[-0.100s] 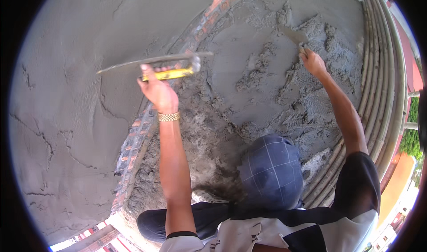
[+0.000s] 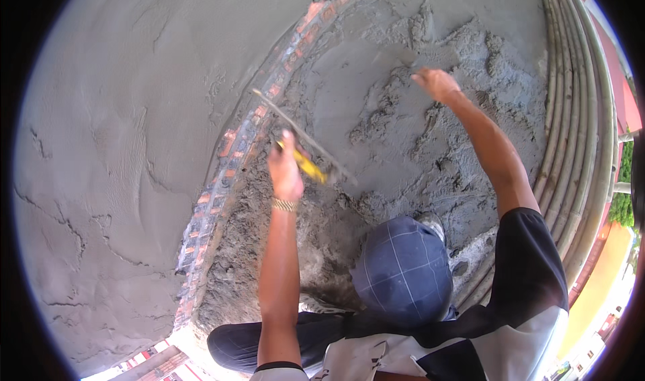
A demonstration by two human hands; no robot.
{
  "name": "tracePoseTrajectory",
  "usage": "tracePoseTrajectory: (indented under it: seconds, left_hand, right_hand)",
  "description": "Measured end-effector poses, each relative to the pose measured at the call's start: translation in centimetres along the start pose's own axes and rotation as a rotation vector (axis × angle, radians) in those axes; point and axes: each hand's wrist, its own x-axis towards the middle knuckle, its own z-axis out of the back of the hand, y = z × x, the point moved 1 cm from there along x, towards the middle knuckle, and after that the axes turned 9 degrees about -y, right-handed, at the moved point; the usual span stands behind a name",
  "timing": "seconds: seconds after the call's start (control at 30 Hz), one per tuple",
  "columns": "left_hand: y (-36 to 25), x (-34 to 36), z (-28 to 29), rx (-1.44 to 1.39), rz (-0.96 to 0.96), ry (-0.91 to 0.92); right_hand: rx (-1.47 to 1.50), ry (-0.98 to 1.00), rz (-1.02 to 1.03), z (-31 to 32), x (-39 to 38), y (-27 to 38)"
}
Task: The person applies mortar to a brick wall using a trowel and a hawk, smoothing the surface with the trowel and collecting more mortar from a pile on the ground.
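My left hand (image 2: 286, 173), a gold band on its wrist, is closed round the yellow handle of a plastering trowel (image 2: 306, 136). The trowel's flat blade is seen almost edge-on, tilted down to the right, in front of the brick strip and grey mortar. Farther right, my right hand (image 2: 437, 84) is closed on the handle of a smaller trowel (image 2: 402, 55), whose blurred blade is at the wet mortar (image 2: 383, 122). Most of that handle is hidden by my fingers. The mortar there is smooth in places and lumpy in others.
A band of exposed brick (image 2: 228, 142) divides the rough area from a smoother grey mortar surface (image 2: 101, 125) on the left. Long bamboo-like poles (image 2: 571, 125) curve along the right. My knee (image 2: 403, 270), in checked dark-blue cloth, is below.
My left hand has moved right and down, and its trowel has turned from nearly level to a steep slant. My right hand has moved left and slightly up with its trowel.
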Motion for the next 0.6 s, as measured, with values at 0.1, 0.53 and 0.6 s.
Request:
tracePoseTrajectory:
  seconds: [0.1, 0.53, 0.6]
  left_hand:
    - [10.5, -2.7, 7.2, 0.132, 0.408, -0.121]
    - [21.5, -9.0, 5.2, 0.029, 0.519, -0.249]
    - [22.3, -9.8, 6.2, -0.049, 0.458, -0.296]
  right_hand:
    - [-0.073, 0.079, 0.275, -3.4, -2.4, 2.4]
    - [-0.111, 0.226, 0.841, -5.8, -20.9, 3.4]
    - [-0.022, 0.153, 0.809, -5.1, -22.7, 3.8]
